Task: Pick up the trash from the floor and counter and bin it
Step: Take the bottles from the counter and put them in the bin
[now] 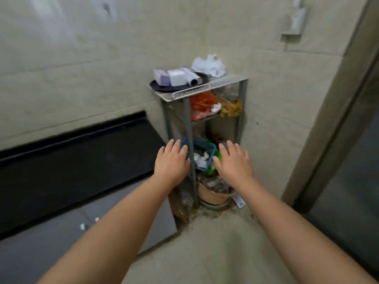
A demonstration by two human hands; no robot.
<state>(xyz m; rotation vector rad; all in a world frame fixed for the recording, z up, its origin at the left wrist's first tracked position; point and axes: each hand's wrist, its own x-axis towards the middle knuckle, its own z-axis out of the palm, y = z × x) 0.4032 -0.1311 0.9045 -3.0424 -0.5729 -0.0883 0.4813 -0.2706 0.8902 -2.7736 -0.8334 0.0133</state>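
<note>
Crumpled white paper (208, 65) atop perforated metal rack (205, 87); both hands empty.

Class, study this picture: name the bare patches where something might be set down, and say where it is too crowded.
Free: the black counter left of the metal rack, and the floor tiles between the forearms. Crowded: the rack's top, holding a dark plate of boxes and crumpled paper; its lower shelves, with the blue basket between the left hand and right hand.
</note>
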